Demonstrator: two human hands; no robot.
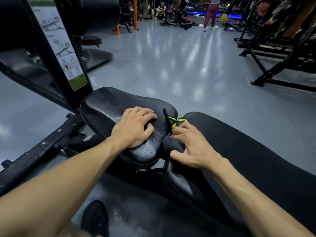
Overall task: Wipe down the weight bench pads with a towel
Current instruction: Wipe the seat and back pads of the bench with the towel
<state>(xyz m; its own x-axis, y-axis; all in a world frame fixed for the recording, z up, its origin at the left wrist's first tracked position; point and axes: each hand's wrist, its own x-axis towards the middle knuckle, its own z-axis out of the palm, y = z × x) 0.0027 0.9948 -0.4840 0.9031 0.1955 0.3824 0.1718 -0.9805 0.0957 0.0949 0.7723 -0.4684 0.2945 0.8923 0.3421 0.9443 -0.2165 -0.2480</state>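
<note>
A dark grey towel with a yellow-green tag sits bunched in the gap between the seat pad and the back pad of a black bench. The right hand grips it, fingers curled. The left hand rests on the seat pad, fingers spread.

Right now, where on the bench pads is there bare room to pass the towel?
Free: seat pad beyond the left hand, toward the upright; long back pad right of the right hand. Crowded: the gap between the pads, where the towel is bunched.
</note>
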